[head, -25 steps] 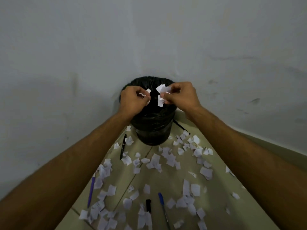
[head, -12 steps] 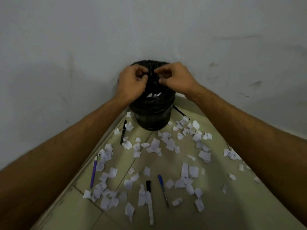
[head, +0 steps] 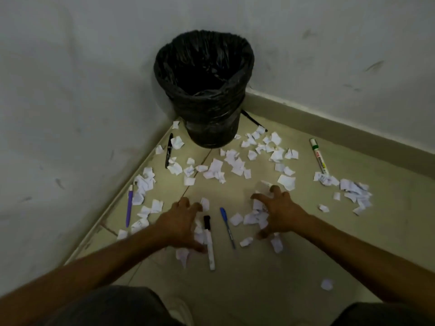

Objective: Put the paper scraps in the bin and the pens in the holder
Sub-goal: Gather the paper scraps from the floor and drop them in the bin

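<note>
A bin [head: 213, 128] lined with a black bag stands in the corner of the room. White paper scraps [head: 231, 162] lie scattered over the floor in front of it. My left hand [head: 180, 223] hovers with spread fingers over scraps beside a black-capped white marker [head: 209, 243]. My right hand [head: 281, 214] is spread, claw-like, over a cluster of scraps [head: 255, 216]. Between the hands lies a blue pen [head: 227, 227]. A purple pen [head: 129, 205] lies by the left wall, a black pen [head: 168, 150] near the bin, a green-capped marker [head: 319, 156] at the right. No holder is in view.
Two grey walls meet behind the bin, with a skirting [head: 329, 118] along the right one. Another heap of scraps [head: 353, 190] lies far right, and one lone scrap [head: 326, 284] near my right knee. My dark-clothed knees fill the bottom edge.
Both hands have come down from over the bin's mouth to the floor and spread open over the scraps. The scraps they held a second ago are gone from them.
</note>
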Available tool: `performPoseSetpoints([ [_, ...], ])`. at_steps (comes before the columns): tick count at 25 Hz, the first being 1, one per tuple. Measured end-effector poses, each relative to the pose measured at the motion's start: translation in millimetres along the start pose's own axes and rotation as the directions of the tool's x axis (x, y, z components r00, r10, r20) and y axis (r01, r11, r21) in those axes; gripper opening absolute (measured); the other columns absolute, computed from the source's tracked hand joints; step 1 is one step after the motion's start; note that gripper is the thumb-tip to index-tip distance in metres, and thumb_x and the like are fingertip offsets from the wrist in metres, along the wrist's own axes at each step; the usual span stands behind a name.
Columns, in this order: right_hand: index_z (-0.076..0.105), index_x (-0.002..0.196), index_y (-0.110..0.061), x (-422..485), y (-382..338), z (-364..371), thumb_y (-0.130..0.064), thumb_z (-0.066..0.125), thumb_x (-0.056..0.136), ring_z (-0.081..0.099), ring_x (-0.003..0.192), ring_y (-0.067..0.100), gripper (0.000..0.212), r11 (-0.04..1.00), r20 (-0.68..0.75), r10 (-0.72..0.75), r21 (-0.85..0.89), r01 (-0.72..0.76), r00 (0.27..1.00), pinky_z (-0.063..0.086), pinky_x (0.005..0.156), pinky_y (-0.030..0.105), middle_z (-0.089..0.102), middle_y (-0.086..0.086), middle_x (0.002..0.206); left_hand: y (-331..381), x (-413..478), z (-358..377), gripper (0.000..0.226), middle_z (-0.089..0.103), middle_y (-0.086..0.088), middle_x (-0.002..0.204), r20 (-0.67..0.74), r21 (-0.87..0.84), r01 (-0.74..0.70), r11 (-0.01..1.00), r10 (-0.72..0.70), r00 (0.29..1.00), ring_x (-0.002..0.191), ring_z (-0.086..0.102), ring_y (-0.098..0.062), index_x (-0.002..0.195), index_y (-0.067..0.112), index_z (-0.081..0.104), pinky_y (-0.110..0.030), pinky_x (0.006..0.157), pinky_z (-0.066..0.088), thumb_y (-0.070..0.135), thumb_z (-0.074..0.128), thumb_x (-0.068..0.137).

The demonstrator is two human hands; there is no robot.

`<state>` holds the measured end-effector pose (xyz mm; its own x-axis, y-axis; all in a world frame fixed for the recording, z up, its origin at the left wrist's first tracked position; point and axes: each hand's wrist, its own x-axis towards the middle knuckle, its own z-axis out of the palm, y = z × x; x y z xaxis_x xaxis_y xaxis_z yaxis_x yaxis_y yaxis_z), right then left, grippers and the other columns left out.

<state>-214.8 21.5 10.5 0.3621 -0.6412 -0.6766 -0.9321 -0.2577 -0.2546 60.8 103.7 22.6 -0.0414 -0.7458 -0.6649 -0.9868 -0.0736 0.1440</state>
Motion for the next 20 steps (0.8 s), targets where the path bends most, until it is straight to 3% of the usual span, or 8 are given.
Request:
performPoseSetpoints([
  [3, 0.042, 0.135, -0.033, 10, -4, 32, -0.048, 0.084, 0.065, 0.043, 0.12, 0.033, 0.083, 0.998, -0.136, -0.066, 0.005, 0.067, 0.989, 0.048, 0.097, 0.039, 0.028, 0.01, 0.134, -7, -12, 49, 0.106, 0.025, -0.005, 0.145, -0.058, 0.002, -0.026, 1.0, 0.026, 0.998, 0.13, 0.035, -0.025, 0.14, 0.032, 0.031, -0.037, 0.099, 0.047, 0.054, 0.086, 0.052],
  [6, 0.055, 0.128, -0.023, 33, -5, 31, -0.028, 0.077, 0.08, 0.052, 0.11, 0.03, 0.053, 0.98, -0.228, -0.109, 0.137, 0.142, 0.968, 0.045, 0.091, 0.027, 0.039, 0.011, 0.123, -21, 3, 57, 0.069, 0.037, 0.0, 0.126, -0.203, -0.207, -0.166, 0.964, 0.124, 0.971, 0.106, 0.05, -0.016, 0.123, 0.029, 0.049, -0.024, 0.083, 0.05, 0.035, 0.085, 0.064],
  [9, 0.058, 0.131, -0.024, 36, -2, 19, -0.023, 0.074, 0.083, 0.052, 0.113, 0.031, 0.051, 0.956, -0.348, -0.124, 0.211, 0.206, 0.929, 0.043, 0.09, 0.026, 0.044, 0.013, 0.126, -28, 13, 48, 0.038, 0.047, -0.005, 0.124, -0.396, -0.31, -0.194, 0.931, 0.059, 0.916, 0.097, 0.054, -0.013, 0.116, 0.022, 0.06, -0.029, 0.085, 0.053, 0.025, 0.074, 0.081],
  [11, 0.052, 0.134, -0.031, 20, 4, 15, -0.036, 0.079, 0.075, 0.047, 0.12, 0.032, 0.065, 0.983, -0.359, -0.085, 0.125, 0.138, 0.929, 0.049, 0.092, 0.037, 0.04, 0.009, 0.134, -31, 9, 46, 0.045, 0.049, -0.008, 0.126, -0.517, -0.243, -0.196, 0.95, 0.044, 0.855, 0.104, 0.056, -0.021, 0.119, 0.018, 0.06, -0.034, 0.086, 0.054, 0.036, 0.074, 0.08],
  [13, 0.043, 0.137, -0.036, -1, 14, 23, -0.045, 0.084, 0.066, 0.045, 0.122, 0.032, 0.081, 0.999, -0.228, -0.026, 0.031, 0.034, 0.973, 0.052, 0.092, 0.042, 0.036, 0.007, 0.137, -29, -3, 47, 0.069, 0.047, -0.005, 0.128, -0.462, -0.162, -0.1, 0.982, 0.014, 0.887, 0.108, 0.056, -0.024, 0.125, 0.022, 0.054, -0.033, 0.081, 0.053, 0.055, 0.077, 0.068],
  [15, 0.041, 0.136, -0.035, -20, 20, 47, -0.041, 0.085, 0.064, 0.052, 0.116, 0.029, 0.084, 1.0, -0.081, -0.03, -0.004, 0.03, 0.996, 0.054, 0.091, 0.038, 0.036, 0.007, 0.134, -25, -12, 58, 0.087, 0.043, -0.001, 0.128, -0.203, -0.103, 0.053, 0.993, -0.073, 0.976, 0.109, 0.055, -0.021, 0.13, 0.027, 0.044, -0.031, 0.082, 0.052, 0.061, 0.08, 0.058],
  [17, 0.049, 0.127, -0.028, -22, 22, 70, -0.032, 0.081, 0.071, 0.058, 0.105, 0.025, 0.064, 0.995, -0.072, -0.104, -0.002, 0.104, 0.992, 0.053, 0.085, 0.031, 0.044, 0.004, 0.123, -25, -12, 70, 0.076, 0.047, 0.002, 0.118, -0.118, -0.111, -0.001, 0.994, -0.012, 0.993, 0.098, 0.056, -0.014, 0.125, 0.027, 0.048, -0.027, 0.078, 0.05, 0.054, 0.08, 0.062],
  [20, 0.066, 0.106, -0.02, -5, 20, 66, -0.025, 0.071, 0.084, 0.062, 0.094, 0.023, 0.023, 0.97, -0.235, -0.121, 0.178, 0.165, 0.964, 0.041, 0.075, 0.022, 0.056, 0.002, 0.101, -28, -1, 64, 0.034, 0.062, 0.003, 0.095, -0.32, -0.349, -0.226, 0.909, 0.111, 0.941, 0.081, 0.058, -0.008, 0.103, 0.021, 0.065, -0.025, 0.076, 0.05, 0.042, 0.069, 0.076],
])
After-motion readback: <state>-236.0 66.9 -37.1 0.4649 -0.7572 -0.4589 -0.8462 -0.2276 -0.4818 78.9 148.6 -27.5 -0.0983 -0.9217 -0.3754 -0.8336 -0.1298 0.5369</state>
